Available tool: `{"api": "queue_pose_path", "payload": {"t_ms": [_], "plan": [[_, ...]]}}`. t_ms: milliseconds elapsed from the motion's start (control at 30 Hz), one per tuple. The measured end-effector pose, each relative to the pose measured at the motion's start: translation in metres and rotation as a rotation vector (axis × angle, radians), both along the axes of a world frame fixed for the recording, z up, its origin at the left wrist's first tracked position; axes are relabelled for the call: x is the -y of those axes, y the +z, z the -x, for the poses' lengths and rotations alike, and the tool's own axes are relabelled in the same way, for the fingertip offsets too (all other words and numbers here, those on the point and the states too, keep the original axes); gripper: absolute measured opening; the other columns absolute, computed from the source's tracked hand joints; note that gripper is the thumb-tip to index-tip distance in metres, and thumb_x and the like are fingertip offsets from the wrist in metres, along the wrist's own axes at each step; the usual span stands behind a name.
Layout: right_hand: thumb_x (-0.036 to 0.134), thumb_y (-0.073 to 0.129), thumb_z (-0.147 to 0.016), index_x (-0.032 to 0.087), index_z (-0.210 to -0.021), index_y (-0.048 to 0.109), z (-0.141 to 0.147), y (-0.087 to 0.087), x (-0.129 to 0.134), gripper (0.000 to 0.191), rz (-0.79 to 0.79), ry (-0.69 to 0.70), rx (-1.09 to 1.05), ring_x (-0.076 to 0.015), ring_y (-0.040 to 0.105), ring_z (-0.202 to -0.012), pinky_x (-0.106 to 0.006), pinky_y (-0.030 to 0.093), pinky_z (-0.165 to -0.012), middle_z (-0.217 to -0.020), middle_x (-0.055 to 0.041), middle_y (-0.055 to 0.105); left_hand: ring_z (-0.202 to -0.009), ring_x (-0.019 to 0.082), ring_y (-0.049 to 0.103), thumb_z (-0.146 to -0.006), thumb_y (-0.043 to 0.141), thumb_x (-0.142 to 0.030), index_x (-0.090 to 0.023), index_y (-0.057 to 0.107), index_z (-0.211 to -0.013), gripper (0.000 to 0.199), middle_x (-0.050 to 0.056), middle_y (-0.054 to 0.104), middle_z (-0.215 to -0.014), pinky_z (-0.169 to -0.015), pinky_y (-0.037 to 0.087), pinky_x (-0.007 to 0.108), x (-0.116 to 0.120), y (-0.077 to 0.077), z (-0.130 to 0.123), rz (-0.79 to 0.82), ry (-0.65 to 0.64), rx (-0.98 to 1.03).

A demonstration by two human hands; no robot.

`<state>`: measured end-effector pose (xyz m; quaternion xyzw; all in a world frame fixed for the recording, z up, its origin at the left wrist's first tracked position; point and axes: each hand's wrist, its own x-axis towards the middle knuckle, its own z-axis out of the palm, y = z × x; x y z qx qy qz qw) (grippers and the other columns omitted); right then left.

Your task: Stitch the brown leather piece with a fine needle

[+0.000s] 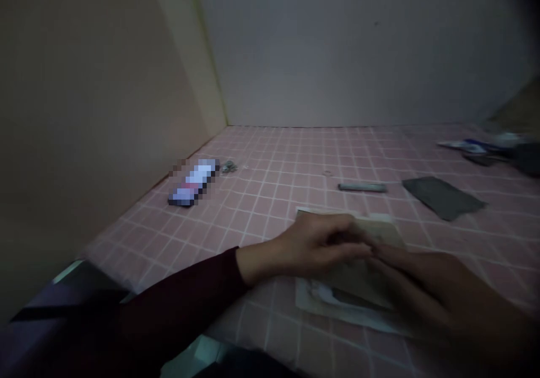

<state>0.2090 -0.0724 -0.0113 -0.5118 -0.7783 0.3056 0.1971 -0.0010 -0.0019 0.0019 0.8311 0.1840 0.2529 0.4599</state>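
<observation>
On the pink checked desk [274,147], a flat tan piece [388,233] with white edges lies at the near side, right of the middle. Above it, the left hand [324,244], coming from a dark sleeve [185,302], meets the right hand [426,282] at the fingers. The view is blurred, so I cannot tell whether either hand is grasping something. Farther away lies a thin grey stick [363,188], with a dark grey flat piece [442,198] to its right. A lit phone [196,181] rests at the left.

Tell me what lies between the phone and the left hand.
Only pink checked tablecloth shows between the phone and the left hand in the head view.
</observation>
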Motion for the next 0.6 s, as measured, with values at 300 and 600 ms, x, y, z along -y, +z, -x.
{"api": "queue_pose_path", "payload": {"t_ms": [300, 600], "plan": [[0.044, 0.039, -0.093, 0.018, -0.078, 0.055, 0.003, 0.018, -0.007, 0.035, 0.676, -0.026, -0.596, -0.0070, 0.026, -0.037, -0.021, 0.023, -0.041, -0.041, 0.0086, 0.036, -0.085, 0.016, 0.059, -0.089, 0.056, -0.026, -0.016, 0.061, -0.101, 0.016, 0.006, 0.062, -0.094, -0.075, 0.046, 0.026, 0.003, -0.001, 0.001, 0.052, 0.044, 0.030], [0.018, 0.046, -0.087, 0.017, -0.072, 0.053, 0.009, 0.017, -0.001, 0.016, -0.112, 0.011, -0.006, -0.0097, 0.042, -0.056, -0.025, 0.028, -0.055, -0.064, 0.0012, 0.051, -0.070, 0.013, 0.056, -0.087, 0.060, -0.032, -0.017, 0.060, -0.102, 0.022, 0.004, 0.062, -0.083, -0.060, 0.044, 0.022, 0.004, -0.007, 0.001, 0.278, 0.179, -0.073]]}}
